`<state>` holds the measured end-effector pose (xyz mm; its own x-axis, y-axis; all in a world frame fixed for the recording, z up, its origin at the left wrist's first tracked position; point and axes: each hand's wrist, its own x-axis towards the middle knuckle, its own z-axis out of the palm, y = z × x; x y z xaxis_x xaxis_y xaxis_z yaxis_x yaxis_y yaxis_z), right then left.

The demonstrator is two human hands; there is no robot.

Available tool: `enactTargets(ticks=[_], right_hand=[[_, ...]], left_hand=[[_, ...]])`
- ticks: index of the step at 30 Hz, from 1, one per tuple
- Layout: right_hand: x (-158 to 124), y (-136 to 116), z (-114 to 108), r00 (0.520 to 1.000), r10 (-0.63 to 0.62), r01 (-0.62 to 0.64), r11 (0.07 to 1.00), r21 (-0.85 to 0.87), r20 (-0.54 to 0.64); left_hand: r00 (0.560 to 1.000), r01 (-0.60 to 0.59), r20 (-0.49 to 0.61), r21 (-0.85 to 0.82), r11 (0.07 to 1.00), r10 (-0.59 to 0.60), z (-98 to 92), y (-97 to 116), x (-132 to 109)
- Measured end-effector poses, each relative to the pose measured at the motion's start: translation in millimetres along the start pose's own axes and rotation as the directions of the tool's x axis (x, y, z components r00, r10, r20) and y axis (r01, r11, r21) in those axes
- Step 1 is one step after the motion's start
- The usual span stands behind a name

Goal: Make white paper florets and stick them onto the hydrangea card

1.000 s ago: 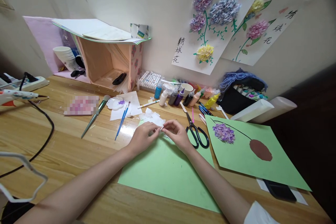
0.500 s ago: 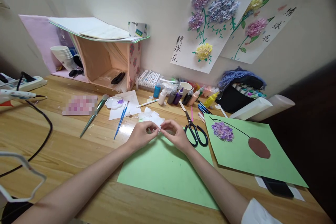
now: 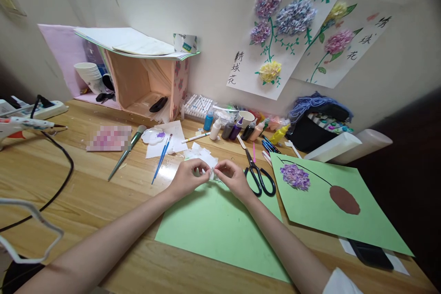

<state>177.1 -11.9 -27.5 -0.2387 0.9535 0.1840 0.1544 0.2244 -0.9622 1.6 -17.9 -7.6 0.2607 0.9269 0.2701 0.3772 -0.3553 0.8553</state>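
Note:
Between my fingertips is a small piece of white paper, pinched from both sides. My left hand grips it with thumb and forefinger, and my right hand does the same from the other side. Both hands hover over the top edge of a green sheet. Just beyond them lies a pile of white paper scraps. Black-handled scissors lie to the right of my right hand, partly on the green sheet.
Paint bottles line the back. At right lies another green sheet with a purple paper flower. Thin blue brushes, a large brush and a glue gun are on the left. A pink-sided box stands behind.
My fingertips have moved slightly apart, and more of the white paper shows between them. The whole view has shifted a little, with things appearing slightly lower and further right.

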Motion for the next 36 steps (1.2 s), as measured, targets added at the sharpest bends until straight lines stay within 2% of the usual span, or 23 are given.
enactTargets(ticks=[6, 14, 20, 23, 25, 29, 32, 36], right_hand=[[-1.7, -3.4, -1.5, 1.0, -0.021, 0.021, 1.0, -0.019, 0.007], [-1.7, -2.6, -1.2, 0.998, -0.044, 0.044, 0.999, -0.006, 0.034], [-1.5, -2.5, -1.0, 0.999, -0.033, 0.031, 0.998, 0.054, 0.036], [0.0, -1.0, -0.7, 1.0, -0.026, 0.026, 0.998, 0.051, -0.016], [1.0, -0.3, -0.5, 0.998, -0.015, 0.018, 0.999, 0.045, -0.068], [0.8, -2.1, 0.2, 0.999, -0.005, 0.007, 0.998, 0.057, -0.039], [-0.6, -5.1, 0.6, 1.0, 0.008, -0.01, 0.995, 0.097, 0.018], [-1.7, -6.0, 0.8, 0.999, 0.001, -0.007, 0.988, 0.151, 0.038]], left_hand=[[0.998, -0.064, -0.026, 0.058, 0.996, 0.065, -1.2, 0.3, -0.7], [0.998, -0.037, -0.043, 0.069, 0.997, 0.04, -1.6, 0.3, 1.1], [1.0, -0.013, -0.015, 0.095, 0.995, 0.014, -1.1, -1.5, 1.3], [0.996, -0.015, -0.082, 0.129, 0.991, 0.026, -1.7, 0.2, 0.2], [0.99, -0.058, -0.119, 0.172, 0.983, 0.079, -2.3, 3.0, -1.1], [0.983, -0.172, -0.02, 0.249, 0.953, 0.182, -1.1, 8.0, -4.6], [0.987, -0.162, 0.035, 0.246, 0.956, 0.159, 1.1, 8.0, -6.8], [0.993, -0.117, 0.036, 0.202, 0.972, 0.112, 1.6, 5.8, -7.5]])
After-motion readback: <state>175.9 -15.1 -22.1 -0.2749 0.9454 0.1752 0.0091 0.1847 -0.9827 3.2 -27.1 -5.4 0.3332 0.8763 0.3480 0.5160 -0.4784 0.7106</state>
